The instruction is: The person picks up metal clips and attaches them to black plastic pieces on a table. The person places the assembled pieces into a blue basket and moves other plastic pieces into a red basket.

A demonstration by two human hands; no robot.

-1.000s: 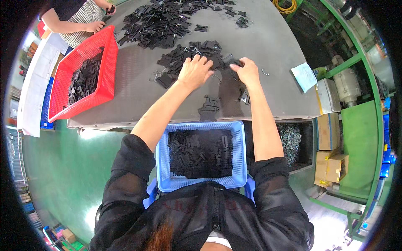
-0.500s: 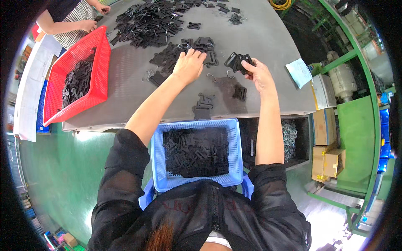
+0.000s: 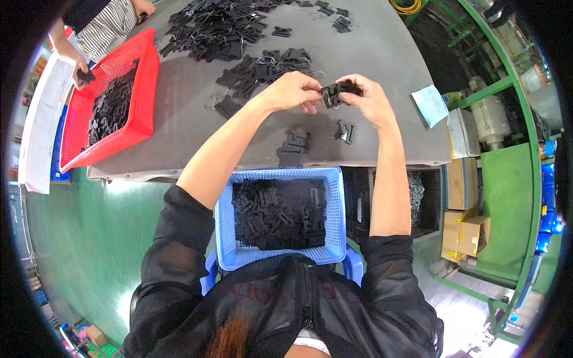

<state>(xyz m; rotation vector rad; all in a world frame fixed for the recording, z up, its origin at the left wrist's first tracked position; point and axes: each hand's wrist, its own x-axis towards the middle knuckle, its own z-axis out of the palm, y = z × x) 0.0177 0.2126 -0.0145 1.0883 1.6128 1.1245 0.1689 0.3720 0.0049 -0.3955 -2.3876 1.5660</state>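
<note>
My right hand [image 3: 369, 102] holds a small stack of flat black plastic parts with cut-out slots [image 3: 334, 95] above the grey table. Fingers of my left hand [image 3: 293, 92] are closed at the left edge of these parts, thumb and fingertips together; the exact grip is partly hidden. Beyond my left hand lies a cluster of similar black parts [image 3: 243, 74] mixed with thin metal wire pieces. Closer to me, a few black parts [image 3: 292, 149] rest near the table's front edge, and another [image 3: 345, 131] lies below my right hand.
A blue basket [image 3: 222, 221] full of black parts stands before me, below the table [image 3: 382, 59]. At left is a tilted red basket [image 3: 146, 89] with more parts; a co-worker's hand [image 3: 77, 65] holds a dark piece over it. A larger black pile [image 3: 209, 30] lies at the back.
My left hand has moved right from the cluster to the parts in my right hand. The co-worker's hand has come over the red basket.
</note>
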